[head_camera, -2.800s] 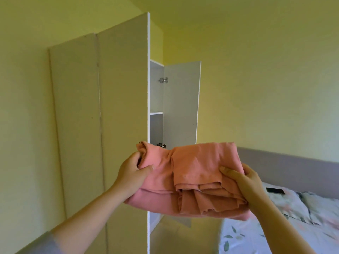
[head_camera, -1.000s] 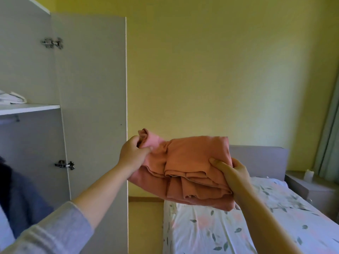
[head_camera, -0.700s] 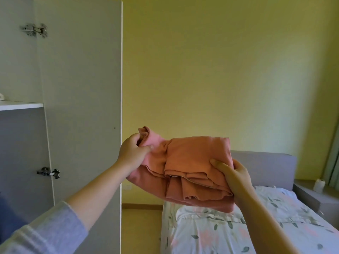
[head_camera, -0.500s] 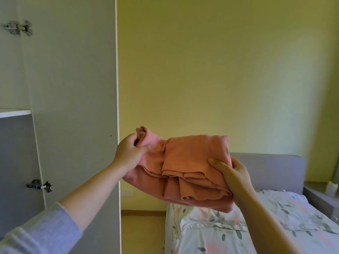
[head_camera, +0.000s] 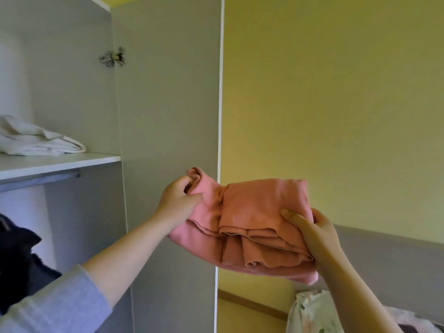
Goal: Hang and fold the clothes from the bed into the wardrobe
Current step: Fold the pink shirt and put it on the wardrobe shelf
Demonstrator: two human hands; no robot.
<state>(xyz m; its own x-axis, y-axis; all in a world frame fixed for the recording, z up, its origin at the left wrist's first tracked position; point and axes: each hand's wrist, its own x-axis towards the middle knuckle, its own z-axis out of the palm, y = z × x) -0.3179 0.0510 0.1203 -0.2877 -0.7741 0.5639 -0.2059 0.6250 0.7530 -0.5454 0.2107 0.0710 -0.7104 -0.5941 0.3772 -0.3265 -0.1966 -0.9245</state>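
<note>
Folded pink garment (head_camera: 254, 219) is held in the air between both hands, in front of the open wardrobe door (head_camera: 168, 116) and a little below shelf (head_camera: 60, 162) level. Left hand (head_camera: 179, 203) grips the left edge by the bunched collar, fingers and thumb curled round the cloth. Right hand (head_camera: 317, 234) grips the right front corner, thumb pressed on the top layer, other fingers underneath and out of sight. A white cloth (head_camera: 36, 140) lies on the shelf, with bare board to its right. Rail (head_camera: 40, 179) runs under the shelf, dark clothes (head_camera: 16, 255) below it. Likely step: set the fold on the shelf. Raise it above the board edge, keep it level so the loose front layers don't slip, swing left clear of the door, slide it in beside the white cloth, then release.
</note>
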